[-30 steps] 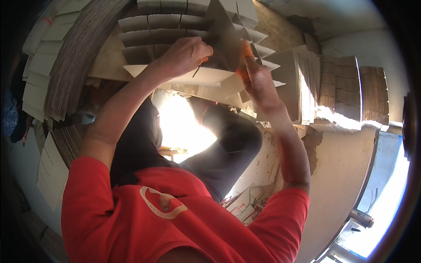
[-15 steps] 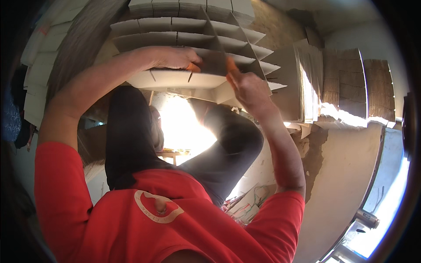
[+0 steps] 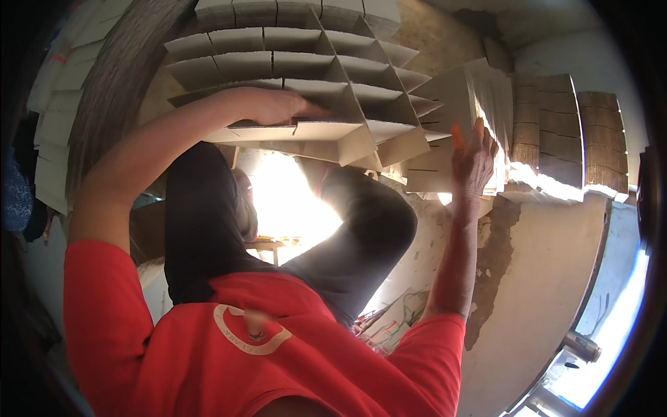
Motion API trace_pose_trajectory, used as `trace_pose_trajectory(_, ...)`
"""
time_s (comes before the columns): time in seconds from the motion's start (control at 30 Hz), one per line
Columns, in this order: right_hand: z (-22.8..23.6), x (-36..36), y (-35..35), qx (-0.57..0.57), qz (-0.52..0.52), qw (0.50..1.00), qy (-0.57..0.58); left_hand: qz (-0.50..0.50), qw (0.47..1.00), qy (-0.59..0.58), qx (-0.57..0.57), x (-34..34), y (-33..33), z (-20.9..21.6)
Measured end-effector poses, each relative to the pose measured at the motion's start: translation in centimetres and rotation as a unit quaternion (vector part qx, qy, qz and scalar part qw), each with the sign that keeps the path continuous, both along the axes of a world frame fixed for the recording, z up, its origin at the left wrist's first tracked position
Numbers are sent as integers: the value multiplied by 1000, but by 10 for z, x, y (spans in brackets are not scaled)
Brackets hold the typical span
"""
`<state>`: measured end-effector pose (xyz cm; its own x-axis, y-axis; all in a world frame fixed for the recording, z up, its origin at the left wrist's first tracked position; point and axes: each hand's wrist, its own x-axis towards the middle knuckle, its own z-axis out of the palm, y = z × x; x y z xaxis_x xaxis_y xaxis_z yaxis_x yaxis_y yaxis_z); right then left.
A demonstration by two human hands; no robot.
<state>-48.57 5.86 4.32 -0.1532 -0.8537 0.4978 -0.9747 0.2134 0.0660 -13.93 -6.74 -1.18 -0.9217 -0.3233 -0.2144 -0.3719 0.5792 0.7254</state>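
In front of me stands a grid of slotted grey cardboard dividers (image 3: 306, 64), with several strips running across and two crossing them on the right. My left hand (image 3: 278, 106) reaches over the near strips into a cell of the grid. Its fingers are blurred and partly hidden, so their grip cannot be told. To the right, my right hand (image 3: 474, 158) is at the near face of a stack of cardboard sheets (image 3: 445, 104), fingers pointing up and apart. Something orange covers a fingertip on this hand. No strip shows in it.
More cardboard stacks (image 3: 559, 128) stand along the right, and another row (image 3: 299, 12) lies behind the grid. A long stack of strips (image 3: 125, 90) leans at the left. My bent legs (image 3: 201, 222) are below the grid, with bright glare between them.
My right hand has left the second crossing strip, which now sits lower in the grid, and has moved right to the sheet stack. My left hand's fingers have shifted slightly within the cell.
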Motion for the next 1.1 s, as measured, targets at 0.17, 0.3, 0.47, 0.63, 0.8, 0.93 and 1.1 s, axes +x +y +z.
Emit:
trace_pose_trajectory(0.17,-14,-24,8,158,-91,983,12,-37,974,-219,33,5,-15,9)
trace_pose_trajectory(0.3,-23,-49,13,114,-72,991,19,-14,972,-221,-82,20,6,69)
trace_pose_trajectory(0.47,-26,-90,-1,42,-80,985,-150,232,957,138,-109,74,42,62)
trace_pose_trajectory(0.63,18,-61,0,-68,-186,963,-182,325,894,173,-254,90,80,54)
trace_pose_trajectory(0.8,100,-3,-3,-266,96,951,-122,309,871,182,-335,84,85,32)
trace_pose_trajectory(0.93,146,90,-12,-134,230,926,-267,311,872,212,-312,82,80,22)
trace_pose_trajectory(1.1,131,141,-36,25,309,882,-354,314,867,248,-296,77,75,17)
